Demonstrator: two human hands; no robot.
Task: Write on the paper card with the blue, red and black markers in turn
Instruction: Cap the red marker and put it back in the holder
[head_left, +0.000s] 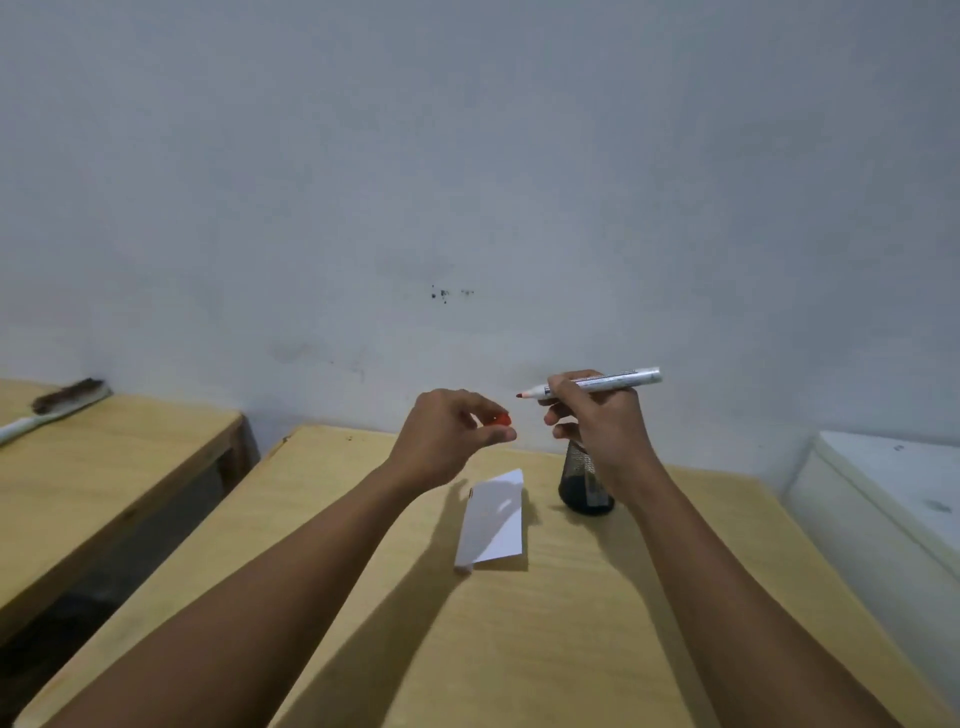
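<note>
A white paper card (493, 525) lies on the wooden table (519, 649), with a small red mark near its upper left corner. My right hand (597, 421) holds the red marker (602, 382) level above the table, uncapped, its red tip pointing left. My left hand (452, 434) is raised a short way left of that tip and pinches the red cap (500, 420) between thumb and fingers. Both hands hover above the card's far end. The blue and black markers are not visible.
A black mesh pen holder (584, 486) stands right of the card, partly hidden by my right wrist. A second wooden table (104, 467) at the left carries a brush (57, 402). A white cabinet (883, 499) stands at the right. A grey wall is close behind.
</note>
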